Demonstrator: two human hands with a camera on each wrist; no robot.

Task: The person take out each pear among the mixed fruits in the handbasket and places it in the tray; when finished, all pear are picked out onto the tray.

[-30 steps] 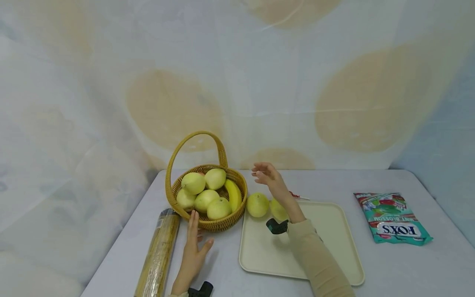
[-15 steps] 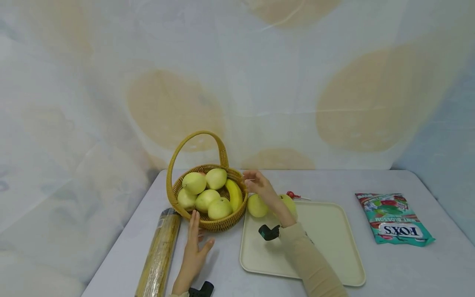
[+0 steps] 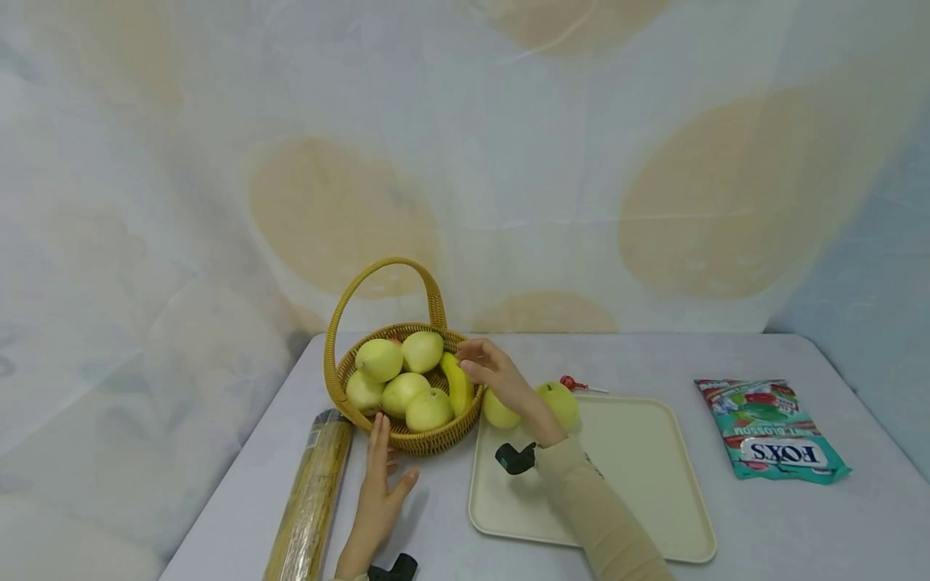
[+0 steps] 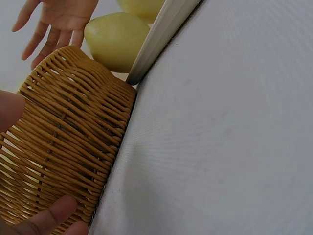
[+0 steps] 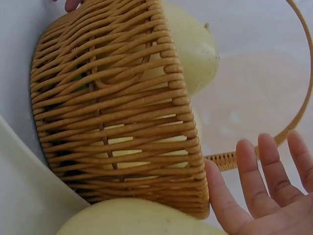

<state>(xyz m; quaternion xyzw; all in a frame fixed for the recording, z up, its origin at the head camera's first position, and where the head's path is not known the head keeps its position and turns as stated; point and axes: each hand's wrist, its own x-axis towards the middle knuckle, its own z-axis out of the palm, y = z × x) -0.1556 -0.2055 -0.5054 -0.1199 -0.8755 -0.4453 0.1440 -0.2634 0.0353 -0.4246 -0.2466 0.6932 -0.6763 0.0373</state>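
A wicker basket [image 3: 436, 441] with a tall arched handle holds several yellow-green pears [image 3: 404, 393] and a banana [image 3: 456, 385]. At its front left side is my left hand [image 3: 378, 492], fingers straight and thumb spread. In the left wrist view, that hand's fingertips [image 4: 61, 208] lie against or very near the basket's woven wall [image 4: 73, 127]. My right hand [image 3: 501, 379] reaches to the basket's right rim, over a pear. The right wrist view shows its fingers [image 5: 252, 171] extended, the index finger at the rim [image 5: 193, 147]. Neither hand grips anything.
Right of the basket lies a cream tray [image 3: 647, 484] with two pears [image 3: 558, 403] at its far left corner. Behind it sits a red lollipop [image 3: 571, 382]. A long clear-wrapped yellowish bundle [image 3: 308, 492] lies at left, a green FOX'S bag [image 3: 777, 436] at right.
My right hand has moved left and slightly down, from above the pears on the tray to the basket's right rim. The lollipop has come into fuller view. My left hand has stayed in place.
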